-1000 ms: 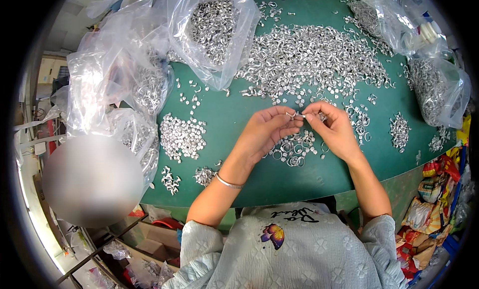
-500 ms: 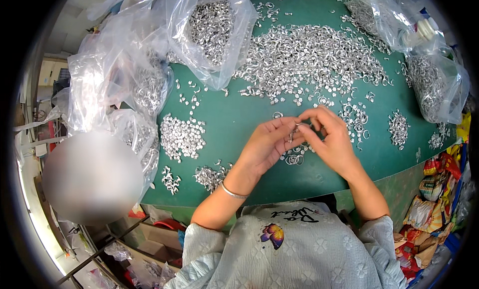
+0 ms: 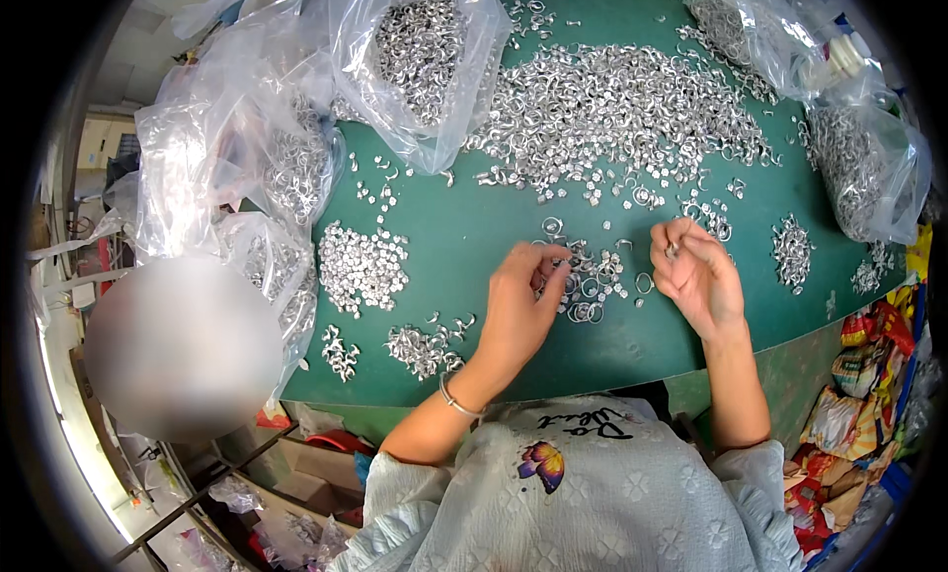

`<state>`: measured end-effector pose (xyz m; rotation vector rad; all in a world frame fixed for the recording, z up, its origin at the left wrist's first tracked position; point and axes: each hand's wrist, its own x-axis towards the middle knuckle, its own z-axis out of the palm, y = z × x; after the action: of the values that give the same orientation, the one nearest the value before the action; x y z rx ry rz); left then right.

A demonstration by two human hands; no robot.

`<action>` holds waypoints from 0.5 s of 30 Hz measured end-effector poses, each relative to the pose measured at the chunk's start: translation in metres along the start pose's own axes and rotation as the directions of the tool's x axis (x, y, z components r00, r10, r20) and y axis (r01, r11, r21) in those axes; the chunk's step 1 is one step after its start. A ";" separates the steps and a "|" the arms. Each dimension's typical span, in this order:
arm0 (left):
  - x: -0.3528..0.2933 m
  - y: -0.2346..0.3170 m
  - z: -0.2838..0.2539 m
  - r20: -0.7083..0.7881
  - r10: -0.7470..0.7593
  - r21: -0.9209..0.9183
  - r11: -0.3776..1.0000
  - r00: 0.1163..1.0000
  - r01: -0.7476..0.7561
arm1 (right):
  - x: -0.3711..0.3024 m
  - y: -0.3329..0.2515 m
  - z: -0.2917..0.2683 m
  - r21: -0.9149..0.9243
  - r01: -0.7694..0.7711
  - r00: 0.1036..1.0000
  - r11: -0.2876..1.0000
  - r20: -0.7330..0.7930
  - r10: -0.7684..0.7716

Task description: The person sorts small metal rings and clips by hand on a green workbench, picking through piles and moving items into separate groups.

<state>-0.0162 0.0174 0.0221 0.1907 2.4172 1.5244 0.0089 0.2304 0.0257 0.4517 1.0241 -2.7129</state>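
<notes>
My left hand (image 3: 525, 300) is over the near middle of the green table (image 3: 454, 216), its thumb and fingers pinched together. Whatever lies between those fingertips is too small to make out. Beside it is a loose cluster of small silver flower-shaped pieces and rings (image 3: 592, 281). To the right, my right hand (image 3: 701, 281) is raised with curled fingers, and a small silver metal piece (image 3: 673, 249) shows at them. A single silver ring (image 3: 644, 283) lies on the table between the hands.
A broad heap of silver pieces (image 3: 622, 113) covers the far table. Clear plastic bags of parts (image 3: 420, 68) stand at the far left, others (image 3: 854, 167) at the right. Smaller piles include flower-shaped pieces (image 3: 362, 268), curved pieces (image 3: 425, 350) and a right-hand pile (image 3: 792, 251).
My hands were together over the cluster and have moved apart. The right one went right with a small silver piece; the left dropped slightly beside the cluster, which now shows more fully.
</notes>
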 end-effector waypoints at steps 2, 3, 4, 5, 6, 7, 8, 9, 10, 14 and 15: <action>0.014 -0.003 0.001 -0.012 0.206 0.192 0.961 0.978 -0.200 | 0.006 -0.001 -0.003 0.018 -0.026 0.998 1.000 -0.057 0.027; 0.020 -0.005 0.002 -0.003 0.307 0.285 0.913 0.952 -0.293 | 0.007 -0.001 -0.005 -0.196 -0.051 0.995 0.979 -0.092 0.033; 0.025 -0.009 0.004 0.031 0.366 0.335 0.873 0.930 -0.355 | 0.009 -0.002 -0.007 -0.401 -0.083 0.991 0.912 -0.128 0.034; 0.030 -0.012 0.007 0.068 0.421 0.381 0.827 0.904 -0.414 | 0.011 -0.002 -0.009 -0.586 -0.119 0.986 0.801 -0.163 0.027; 0.032 -0.014 0.008 0.108 0.473 0.424 0.774 0.875 -0.470 | 0.014 0.005 -0.006 -0.789 0.081 0.990 0.609 -0.004 -0.137; 0.035 -0.014 0.008 0.133 0.462 0.412 0.778 0.877 -0.473 | 0.018 0.011 -0.003 -0.907 0.251 0.943 0.338 0.151 -0.296; 0.036 -0.014 0.006 0.158 0.452 0.401 0.783 0.878 -0.476 | 0.018 0.009 0.001 -0.952 0.240 0.946 0.188 0.186 -0.267; 0.037 -0.014 0.005 0.183 0.442 0.390 0.788 0.878 -0.477 | 0.018 0.008 0.007 -0.973 0.230 0.948 0.032 0.216 -0.232; 0.037 -0.015 0.003 0.162 0.375 0.345 0.845 0.913 -0.408 | 0.018 0.010 0.013 -0.969 0.248 0.940 0.004 0.240 -0.241; 0.032 -0.016 -0.007 0.053 0.122 0.051 0.991 0.991 -0.124 | 0.021 0.012 0.015 -0.975 0.222 0.941 -0.004 0.215 -0.260; 0.032 -0.015 -0.011 0.023 0.061 -0.052 0.997 0.998 -0.060 | 0.021 0.010 0.017 -0.982 0.187 0.958 0.019 0.178 -0.226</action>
<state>-0.0491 0.0098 0.0078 0.2729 2.3708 1.5979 -0.0112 0.2096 0.0241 0.0040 2.7612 -1.3206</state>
